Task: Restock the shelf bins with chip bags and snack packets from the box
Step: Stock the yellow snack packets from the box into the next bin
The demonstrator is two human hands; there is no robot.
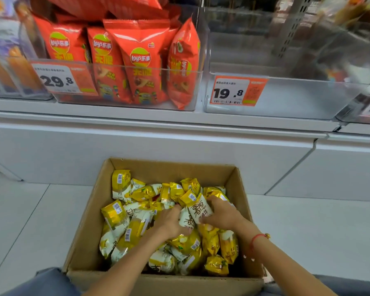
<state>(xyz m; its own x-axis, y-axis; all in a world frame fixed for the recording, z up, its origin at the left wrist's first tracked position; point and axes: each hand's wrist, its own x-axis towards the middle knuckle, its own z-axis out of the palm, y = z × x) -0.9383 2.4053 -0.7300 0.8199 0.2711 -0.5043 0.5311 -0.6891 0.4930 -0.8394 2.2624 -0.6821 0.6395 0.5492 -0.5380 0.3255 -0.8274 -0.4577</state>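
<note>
An open cardboard box [88,227] stands on the floor, filled with several small yellow-and-white snack packets [115,214]. Both my hands are down in the box. My right hand [221,212] grips a white packet with dark lettering [200,207], lifted a little above the pile. My left hand [169,223] curls round another white packet [186,220] just beside it. On the shelf above, a clear bin [286,99] tagged 19.8 holds nothing that I can see. The bin [124,67] to its left, tagged 29.8, is full of upright red chip bags [140,60].
The white shelf ledge [158,122] runs across above the box. More bins with blurred goods sit at the far left [11,67] and far right [363,107]. White floor tiles [30,221] lie on both sides of the box. My knees frame the bottom edge.
</note>
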